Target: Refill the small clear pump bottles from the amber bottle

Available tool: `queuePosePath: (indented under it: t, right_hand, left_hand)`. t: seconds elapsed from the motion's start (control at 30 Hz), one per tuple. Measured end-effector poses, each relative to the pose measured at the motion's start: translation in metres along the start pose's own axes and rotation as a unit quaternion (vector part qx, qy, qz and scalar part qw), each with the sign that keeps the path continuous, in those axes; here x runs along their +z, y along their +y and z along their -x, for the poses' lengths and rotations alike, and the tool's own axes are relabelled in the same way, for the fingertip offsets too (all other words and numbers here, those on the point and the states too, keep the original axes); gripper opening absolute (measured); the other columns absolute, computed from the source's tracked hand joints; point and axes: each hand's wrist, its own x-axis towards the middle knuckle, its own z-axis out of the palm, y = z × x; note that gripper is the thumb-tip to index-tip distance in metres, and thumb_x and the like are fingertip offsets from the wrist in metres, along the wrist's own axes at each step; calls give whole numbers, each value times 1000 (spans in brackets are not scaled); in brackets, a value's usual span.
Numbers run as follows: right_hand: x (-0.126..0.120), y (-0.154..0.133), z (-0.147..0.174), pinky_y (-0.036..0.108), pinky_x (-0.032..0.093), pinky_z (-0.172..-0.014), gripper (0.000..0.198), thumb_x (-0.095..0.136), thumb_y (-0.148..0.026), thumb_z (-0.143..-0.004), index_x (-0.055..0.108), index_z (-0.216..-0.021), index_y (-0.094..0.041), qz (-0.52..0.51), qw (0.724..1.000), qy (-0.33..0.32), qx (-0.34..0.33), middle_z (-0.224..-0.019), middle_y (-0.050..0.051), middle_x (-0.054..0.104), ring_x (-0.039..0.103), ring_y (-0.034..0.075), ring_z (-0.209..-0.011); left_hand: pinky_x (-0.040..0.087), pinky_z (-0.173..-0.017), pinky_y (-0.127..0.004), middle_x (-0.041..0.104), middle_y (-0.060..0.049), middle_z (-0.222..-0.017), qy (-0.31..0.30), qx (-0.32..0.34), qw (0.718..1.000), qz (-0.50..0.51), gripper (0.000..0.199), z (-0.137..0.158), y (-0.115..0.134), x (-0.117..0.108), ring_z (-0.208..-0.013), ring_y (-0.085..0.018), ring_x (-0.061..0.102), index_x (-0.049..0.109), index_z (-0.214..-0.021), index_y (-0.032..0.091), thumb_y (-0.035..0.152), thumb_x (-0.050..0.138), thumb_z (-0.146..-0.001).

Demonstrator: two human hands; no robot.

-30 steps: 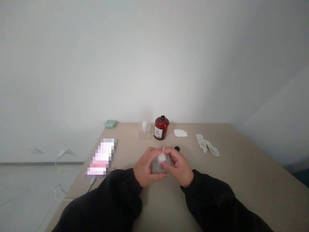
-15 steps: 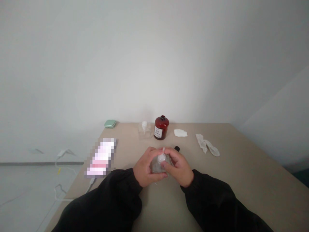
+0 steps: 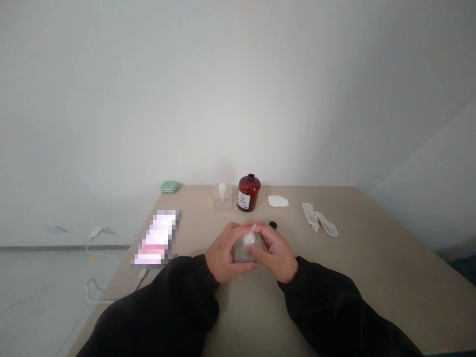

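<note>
Near the middle of the table, my left hand [image 3: 225,258] is wrapped around a clear square-looking bottle [image 3: 241,254] with a white pump head [image 3: 249,238] on top. My right hand [image 3: 277,255] closes on the pump head, thumb in front and fingers behind. The pump's short spout points away from me. Part of the bottle is hidden by my fingers. Just beyond my right hand lies a small black cap [image 3: 272,225].
Behind my hands stand a dark red-brown bottle [image 3: 249,192] without a cap and a clear square bottle with a white pump [image 3: 222,198]. Folded white tissue [image 3: 278,201] and crumpled tissue [image 3: 320,219] lie to the right. Left are a phone [image 3: 156,239] with cable and a green case [image 3: 169,187].
The pump's spout has swung slightly to the right under my right fingers. My left hand keeps its hold on the bottle. The whole view has shifted a little.
</note>
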Motion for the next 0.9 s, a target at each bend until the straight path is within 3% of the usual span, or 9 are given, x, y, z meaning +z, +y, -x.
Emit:
queuePosePath:
  t: [0.2,0.53,0.7,0.9]
  right_hand:
    - [-3,-3,-2,41,45,-92,25,54,-30,-89,64,-110,-21,19,999,-22,-30,-111,10,65,59,24,-104]
    - [-3,-5,-4,39,48,-86,23,59,-36,-85,66,-100,-20,60,998,6,-26,-103,9,60,58,23,-97]
    - [-4,-5,-3,41,44,-94,28,53,-36,-89,64,-109,-20,51,998,-33,-32,-114,11,59,56,24,-108]
    - [-1,-6,-5,41,45,-92,29,53,-36,-90,65,-110,-20,62,997,-27,-36,-108,9,66,59,24,-105]
  left_hand:
    - [45,-87,-41,50,-7,-111,4,-3,1000,11,71,0,0,0,-100,-25,53,41,-132,29,33,77,-71]
    - [45,-84,-39,50,-6,-107,-2,-5,1000,13,71,-1,0,0,-97,-24,52,42,-133,29,32,76,-71]
    - [45,-86,-40,50,-6,-110,-2,-11,1000,11,69,0,1,0,-100,-24,52,43,-130,28,31,77,-70]
    - [46,-89,-41,51,-8,-114,10,-11,1000,-4,71,0,1,1,-102,-25,53,40,-133,28,28,76,-71]
